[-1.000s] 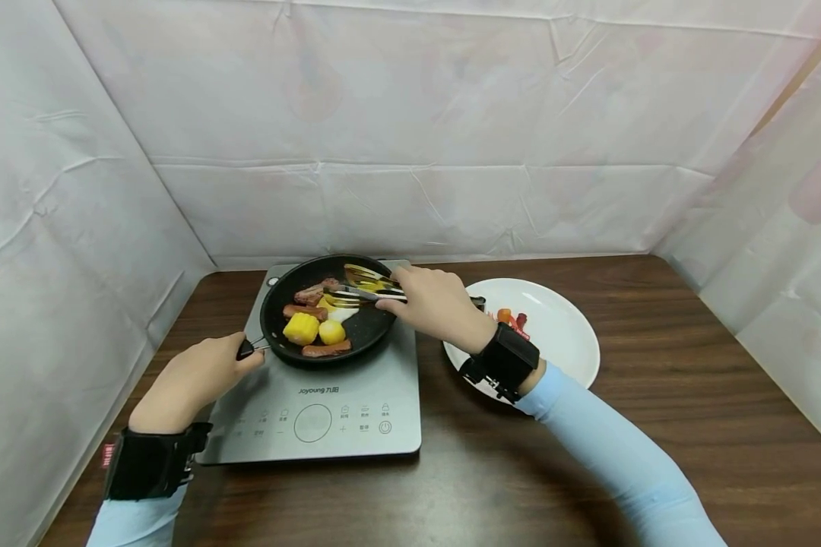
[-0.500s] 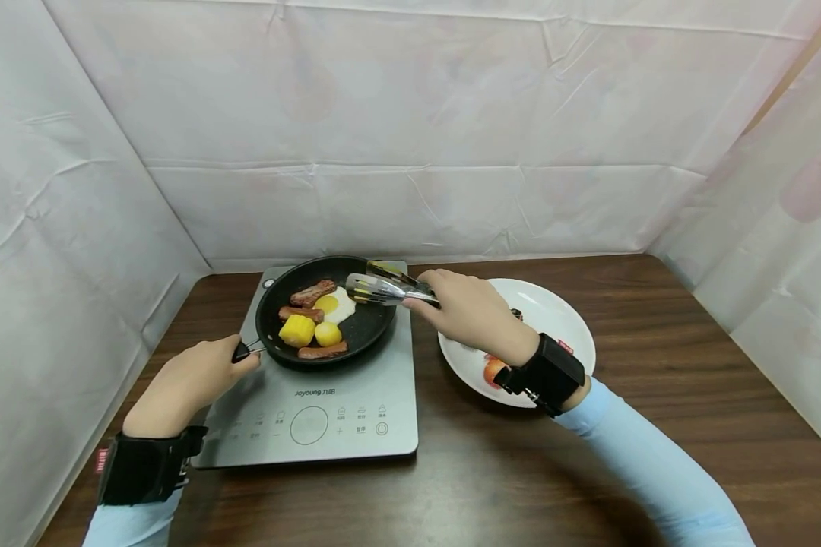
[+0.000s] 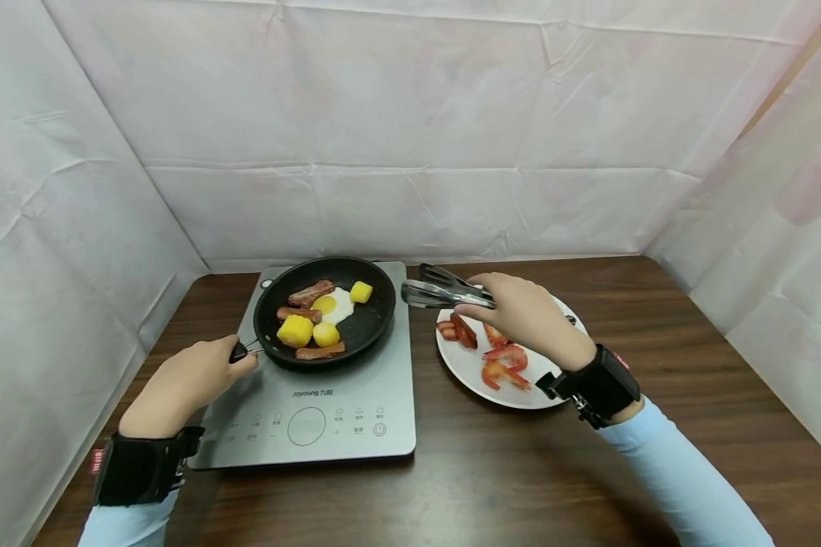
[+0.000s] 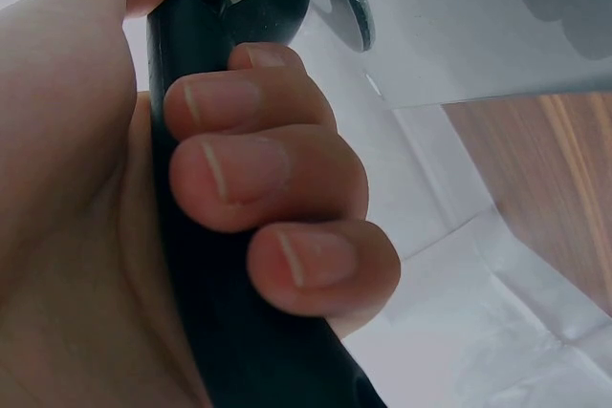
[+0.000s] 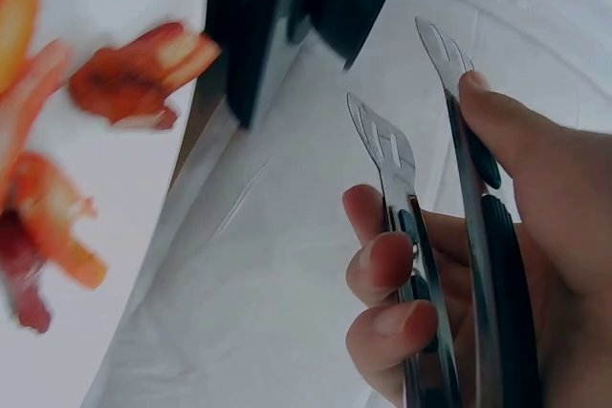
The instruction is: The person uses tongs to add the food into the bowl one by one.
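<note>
My left hand (image 3: 185,384) grips the black handle (image 4: 225,284) of a frying pan (image 3: 366,330). In the pan lie a fried egg (image 3: 339,308), a large corn piece (image 3: 295,331), a smaller yellow block (image 3: 361,292) on the egg's right edge, a round yellow piece (image 3: 326,334), a browned meat piece (image 3: 311,294) and two sausage pieces (image 3: 320,352). My right hand (image 3: 527,315) holds metal tongs (image 3: 438,295) between thumb and fingers, right of the pan. Their arms stand apart with nothing between them, also in the right wrist view.
The pan stands on a silver induction cooker (image 3: 321,414). Under my right hand, a white plate (image 3: 465,380) carries orange-red shrimp-like pieces (image 3: 505,372) and reddish sausage pieces (image 3: 464,332). White sheeting (image 3: 410,137) encloses the back and sides of the wooden table (image 3: 492,471).
My right hand has drawn the tongs rightward out of the pan, and their arms have spread. The smaller yellow block shows uncovered beside the egg. My left hand keeps its hold.
</note>
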Motion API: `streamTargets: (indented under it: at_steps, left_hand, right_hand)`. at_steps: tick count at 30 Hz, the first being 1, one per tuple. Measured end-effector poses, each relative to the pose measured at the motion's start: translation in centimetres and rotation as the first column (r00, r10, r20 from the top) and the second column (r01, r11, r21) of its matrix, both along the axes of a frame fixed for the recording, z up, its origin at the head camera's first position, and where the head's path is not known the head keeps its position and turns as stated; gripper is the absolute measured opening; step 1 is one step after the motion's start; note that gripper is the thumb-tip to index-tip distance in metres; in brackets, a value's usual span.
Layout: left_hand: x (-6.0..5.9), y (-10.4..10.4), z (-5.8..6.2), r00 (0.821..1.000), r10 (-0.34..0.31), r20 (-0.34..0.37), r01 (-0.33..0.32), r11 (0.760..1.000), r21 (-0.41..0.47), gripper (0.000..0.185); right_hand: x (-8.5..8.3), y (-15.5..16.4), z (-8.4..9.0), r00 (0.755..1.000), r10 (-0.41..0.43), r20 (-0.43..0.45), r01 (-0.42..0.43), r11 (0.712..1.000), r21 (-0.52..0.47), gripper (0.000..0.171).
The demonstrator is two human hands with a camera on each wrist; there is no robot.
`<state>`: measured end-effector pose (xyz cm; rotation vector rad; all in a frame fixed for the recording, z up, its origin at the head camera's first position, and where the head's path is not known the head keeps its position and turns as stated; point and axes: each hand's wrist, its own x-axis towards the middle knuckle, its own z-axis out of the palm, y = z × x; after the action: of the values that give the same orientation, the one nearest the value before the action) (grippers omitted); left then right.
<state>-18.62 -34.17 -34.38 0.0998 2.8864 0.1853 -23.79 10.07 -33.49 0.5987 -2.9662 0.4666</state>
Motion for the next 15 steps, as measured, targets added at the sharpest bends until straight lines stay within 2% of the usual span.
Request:
streamTargets:
  at_steps: [7, 15]
  left_hand:
    - [0.1, 0.1, 0.1, 1.000, -0.006, -0.002, 0.006, 1.000, 0.007, 0.062]
    - [0.1, 0.1, 0.1, 1.000, -0.002, -0.002, 0.002, 1.000, -0.002, 0.064]
  right_hand:
    - [0.6, 2.5, -1.2, 0.997, -0.078, 0.021, 0.077, 0.997, 0.016, 0.057]
    - [1.4, 3.8, -2.7, 0.998, -0.066, -0.011, 0.066, 0.998, 0.020, 0.054]
